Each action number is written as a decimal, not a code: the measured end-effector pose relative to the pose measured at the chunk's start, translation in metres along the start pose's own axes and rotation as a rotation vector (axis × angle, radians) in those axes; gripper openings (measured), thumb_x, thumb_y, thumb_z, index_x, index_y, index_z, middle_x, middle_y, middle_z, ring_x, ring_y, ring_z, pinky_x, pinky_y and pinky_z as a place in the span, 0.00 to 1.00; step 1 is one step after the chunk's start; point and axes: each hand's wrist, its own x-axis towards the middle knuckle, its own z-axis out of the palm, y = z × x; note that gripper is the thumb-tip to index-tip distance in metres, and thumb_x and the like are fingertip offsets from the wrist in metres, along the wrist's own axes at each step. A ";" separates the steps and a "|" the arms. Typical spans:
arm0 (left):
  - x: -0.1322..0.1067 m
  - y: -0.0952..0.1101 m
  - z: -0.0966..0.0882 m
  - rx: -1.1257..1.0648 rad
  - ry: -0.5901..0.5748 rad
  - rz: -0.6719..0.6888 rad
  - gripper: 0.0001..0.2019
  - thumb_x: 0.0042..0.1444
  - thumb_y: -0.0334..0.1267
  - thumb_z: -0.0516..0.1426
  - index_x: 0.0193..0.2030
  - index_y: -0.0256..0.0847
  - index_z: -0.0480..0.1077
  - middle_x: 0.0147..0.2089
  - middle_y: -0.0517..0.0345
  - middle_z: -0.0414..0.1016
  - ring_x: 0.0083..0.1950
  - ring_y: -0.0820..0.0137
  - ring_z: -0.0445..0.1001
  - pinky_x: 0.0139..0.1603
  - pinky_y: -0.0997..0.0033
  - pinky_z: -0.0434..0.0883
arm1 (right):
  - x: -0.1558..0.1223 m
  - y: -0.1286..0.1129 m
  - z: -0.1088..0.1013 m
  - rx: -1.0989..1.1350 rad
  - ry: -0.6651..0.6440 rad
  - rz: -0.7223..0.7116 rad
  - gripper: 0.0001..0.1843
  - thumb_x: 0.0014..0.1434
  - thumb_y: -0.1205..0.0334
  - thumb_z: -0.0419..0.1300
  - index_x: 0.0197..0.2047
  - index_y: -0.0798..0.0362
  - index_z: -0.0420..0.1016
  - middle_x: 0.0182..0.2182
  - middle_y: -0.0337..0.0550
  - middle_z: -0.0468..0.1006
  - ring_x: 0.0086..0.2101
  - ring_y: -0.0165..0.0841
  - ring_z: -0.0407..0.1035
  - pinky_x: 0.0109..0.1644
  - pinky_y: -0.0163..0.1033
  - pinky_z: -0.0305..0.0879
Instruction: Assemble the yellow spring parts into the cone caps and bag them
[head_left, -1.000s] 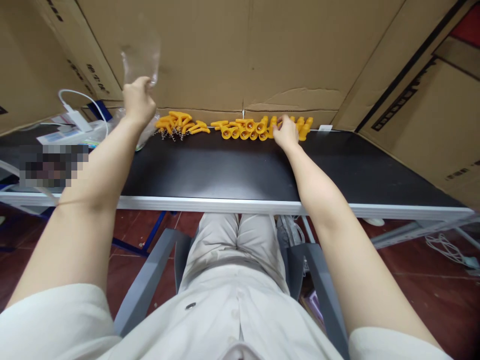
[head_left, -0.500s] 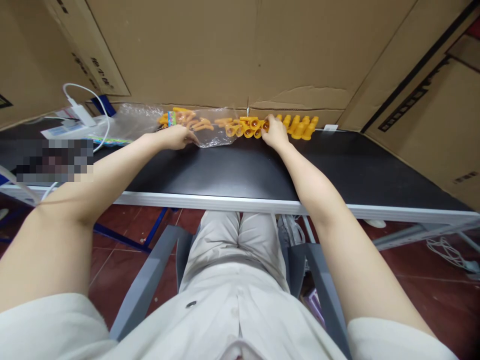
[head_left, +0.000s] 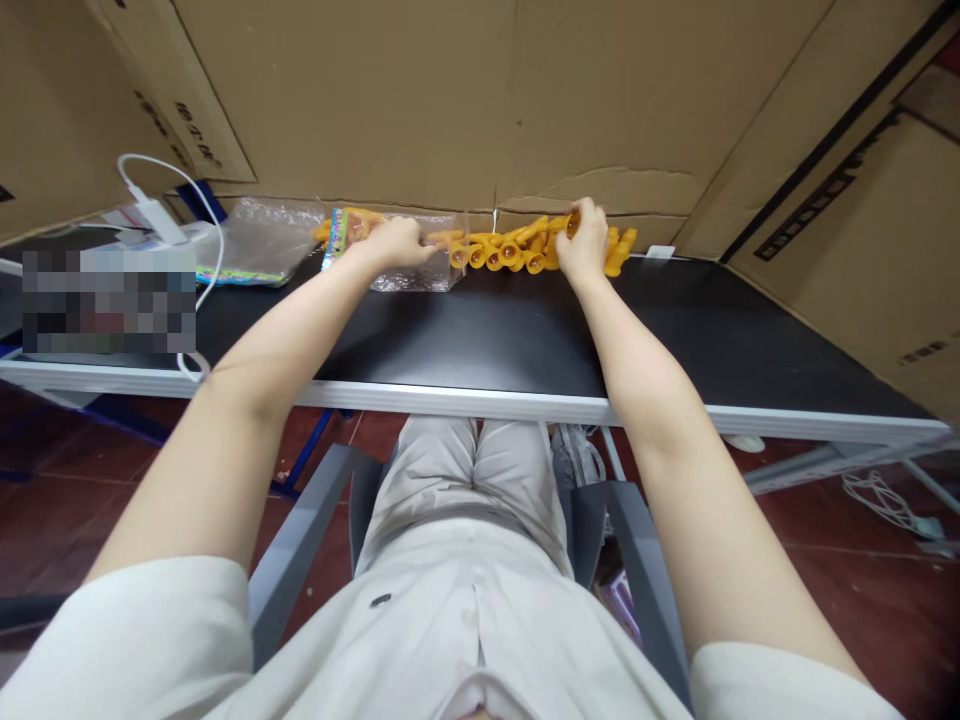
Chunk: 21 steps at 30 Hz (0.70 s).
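My right hand (head_left: 587, 240) has its fingers closed around an orange cone-shaped plastic piece (head_left: 573, 222), whose hollow end faces me. Under and beside that hand lie more orange pieces (head_left: 619, 250), partly covered by it. A row of orange pieces with round open ends (head_left: 510, 255) stretches leftward to the clear plastic bag (head_left: 416, 278). Over this bag, my left hand (head_left: 401, 242) has bent fingers that appear to grip the film; their tips are hidden. Inside the bag are orange pieces, and a colourful label strip (head_left: 335, 238) shows at its left end.
Another clear bag (head_left: 262, 240) lies on the left of the black tabletop (head_left: 465, 340). Nearby are a white charger and looping cable (head_left: 166, 222). Cardboard walls (head_left: 420, 110) stand behind and at the sides. A small white object (head_left: 660, 252) sits at the back right.
My left hand has moved right, further over the bag. My right hand has shifted right and now holds an orange piece raised. The row of orange pieces has been disturbed.
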 end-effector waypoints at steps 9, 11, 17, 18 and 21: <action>0.014 0.039 0.019 0.031 -0.155 -0.074 0.25 0.60 0.41 0.64 0.62 0.34 0.83 0.52 0.39 0.87 0.61 0.46 0.85 0.59 0.66 0.79 | 0.022 0.008 0.019 0.389 0.198 -0.226 0.10 0.69 0.58 0.62 0.53 0.47 0.74 0.57 0.52 0.79 0.59 0.47 0.75 0.69 0.59 0.73; 0.010 0.036 0.013 -0.028 -0.217 -0.034 0.21 0.57 0.40 0.63 0.56 0.36 0.85 0.42 0.45 0.86 0.52 0.49 0.87 0.51 0.67 0.80 | 0.017 -0.005 0.020 0.440 0.123 -0.256 0.11 0.67 0.57 0.65 0.52 0.47 0.73 0.56 0.50 0.80 0.56 0.45 0.76 0.66 0.56 0.76; -0.004 0.018 -0.010 -0.171 -0.329 -0.052 0.16 0.45 0.36 0.62 0.42 0.43 0.86 0.30 0.55 0.78 0.47 0.53 0.86 0.46 0.67 0.79 | -0.006 -0.034 0.022 0.511 -0.203 -0.328 0.15 0.57 0.61 0.72 0.46 0.47 0.74 0.46 0.44 0.80 0.46 0.41 0.77 0.58 0.51 0.80; -0.005 0.014 -0.013 -0.181 -0.340 -0.060 0.15 0.43 0.36 0.62 0.39 0.43 0.85 0.30 0.55 0.78 0.47 0.53 0.86 0.46 0.67 0.79 | -0.008 -0.035 0.023 0.518 -0.240 -0.324 0.16 0.56 0.62 0.73 0.45 0.47 0.74 0.44 0.43 0.79 0.45 0.40 0.77 0.58 0.52 0.80; -0.008 0.007 -0.021 -0.230 -0.349 -0.028 0.11 0.42 0.37 0.63 0.34 0.43 0.83 0.28 0.57 0.77 0.42 0.56 0.85 0.44 0.66 0.79 | -0.012 -0.038 0.024 0.555 -0.288 -0.308 0.17 0.53 0.61 0.74 0.43 0.47 0.73 0.42 0.41 0.77 0.44 0.39 0.75 0.57 0.52 0.81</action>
